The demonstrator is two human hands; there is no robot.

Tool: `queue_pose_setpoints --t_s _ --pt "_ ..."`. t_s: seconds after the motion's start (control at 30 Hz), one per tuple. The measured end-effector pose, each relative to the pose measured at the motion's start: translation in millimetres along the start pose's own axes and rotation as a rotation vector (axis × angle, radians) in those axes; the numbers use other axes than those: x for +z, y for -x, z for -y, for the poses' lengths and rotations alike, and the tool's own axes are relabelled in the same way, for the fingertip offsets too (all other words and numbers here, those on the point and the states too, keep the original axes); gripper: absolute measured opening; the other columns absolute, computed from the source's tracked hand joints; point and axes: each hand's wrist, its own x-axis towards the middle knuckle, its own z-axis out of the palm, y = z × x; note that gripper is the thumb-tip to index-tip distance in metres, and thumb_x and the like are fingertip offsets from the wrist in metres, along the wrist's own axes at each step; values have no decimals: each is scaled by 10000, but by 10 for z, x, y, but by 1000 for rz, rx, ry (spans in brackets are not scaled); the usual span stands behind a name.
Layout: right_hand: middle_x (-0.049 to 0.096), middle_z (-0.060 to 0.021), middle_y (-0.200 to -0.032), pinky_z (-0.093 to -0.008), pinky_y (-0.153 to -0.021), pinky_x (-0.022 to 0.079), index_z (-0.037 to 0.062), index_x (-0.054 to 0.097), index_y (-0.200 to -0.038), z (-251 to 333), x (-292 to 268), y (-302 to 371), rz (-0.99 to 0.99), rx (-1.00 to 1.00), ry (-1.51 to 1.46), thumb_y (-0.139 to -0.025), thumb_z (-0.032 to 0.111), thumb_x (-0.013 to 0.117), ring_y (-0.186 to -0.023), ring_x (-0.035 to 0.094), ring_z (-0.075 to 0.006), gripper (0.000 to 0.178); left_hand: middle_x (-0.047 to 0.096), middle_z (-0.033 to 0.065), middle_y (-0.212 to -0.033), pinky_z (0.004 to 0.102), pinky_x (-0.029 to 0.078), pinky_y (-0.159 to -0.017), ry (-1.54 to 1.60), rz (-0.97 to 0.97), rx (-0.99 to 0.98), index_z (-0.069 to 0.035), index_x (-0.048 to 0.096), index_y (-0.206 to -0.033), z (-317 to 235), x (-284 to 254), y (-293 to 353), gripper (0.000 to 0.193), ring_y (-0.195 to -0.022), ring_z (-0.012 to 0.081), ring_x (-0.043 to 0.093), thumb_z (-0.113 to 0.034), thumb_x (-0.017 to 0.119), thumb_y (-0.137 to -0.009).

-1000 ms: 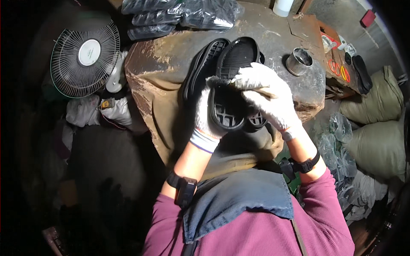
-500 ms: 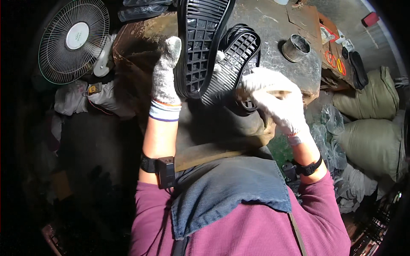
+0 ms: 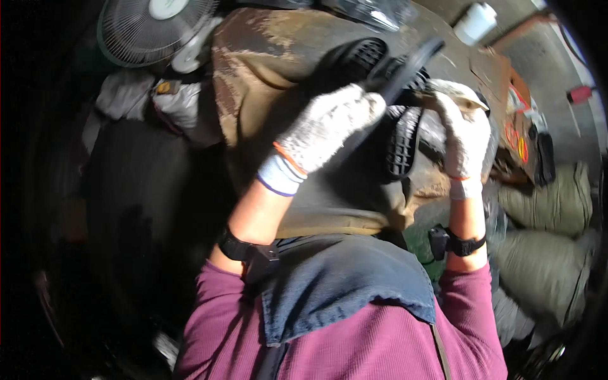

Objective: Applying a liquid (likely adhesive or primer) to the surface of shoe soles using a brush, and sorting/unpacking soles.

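My left hand (image 3: 342, 123), in a white knitted glove, is closed around a black rubber shoe sole (image 3: 415, 68), now turned nearly edge-on and blurred. My right hand (image 3: 467, 136), gloved the same way, is curled at the right side of the work surface. A pale, flat-looking thing (image 3: 461, 92) shows at its fingers, too blurred to name. Between my hands, another black sole (image 3: 402, 142) lies with its gridded face showing. One more gridded sole (image 3: 367, 54) lies farther back, partly in shadow.
A worn brown cover (image 3: 256, 41) drapes the work surface. A fan (image 3: 152, 28) stands at the far left, a white bottle (image 3: 475, 24) at the back right. Orange-handled scissors (image 3: 514, 136) lie on the right-hand ledge, above stuffed green sacks (image 3: 538, 272).
The sole in my left hand has turned from gridded face toward me to nearly edge-on, tilting right. My left hand has moved right; my right hand has shifted right. The whole view has swung.
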Motion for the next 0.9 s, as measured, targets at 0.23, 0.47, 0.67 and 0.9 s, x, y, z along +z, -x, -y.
queue_pose_setpoints --t_s 0.23,0.47,0.67,0.9 --pt "774 -133 -1186 -362 -1078 513 -37 750 -1222 -132 -35 -71 22 43 -43 -1059 150 590 -1119 712 -228 296 755 115 -1170 400 559 -1023 544 80 -514 -74 699 -1273 -537 -367 635 276 -1100 290 719 -231 605 -1066" --pt "766 -172 -1191 -396 -1029 562 -54 729 -1253 -441 220 -520 161 -282 -134 -1106 193 514 -1081 735 -251 359 732 240 -1047 430 635 -730 1661 -893 -1075 53 557 -1389 -1596 -1163 2222 758 -836 322 744 -627 555 -1053" --pt "757 -114 -1259 -346 -1025 562 -36 673 -1335 -215 472 -885 283 -574 -354 -1107 109 549 -1076 729 -205 297 571 105 -1302 566 449 -1116 1006 -1657 57 -12 457 -1428 -3429 -1626 4594 912 -1228 327 565 -541 848 -797" --pt "778 -102 -1209 -360 -933 569 92 749 -1301 220 80 -502 -30 -771 640 -1098 183 548 -1049 742 -266 300 353 190 -1697 592 349 -1234 223 -2437 404 -182 157 -1713 -3458 -1738 5029 1093 -1519 450 391 -764 633 -919"
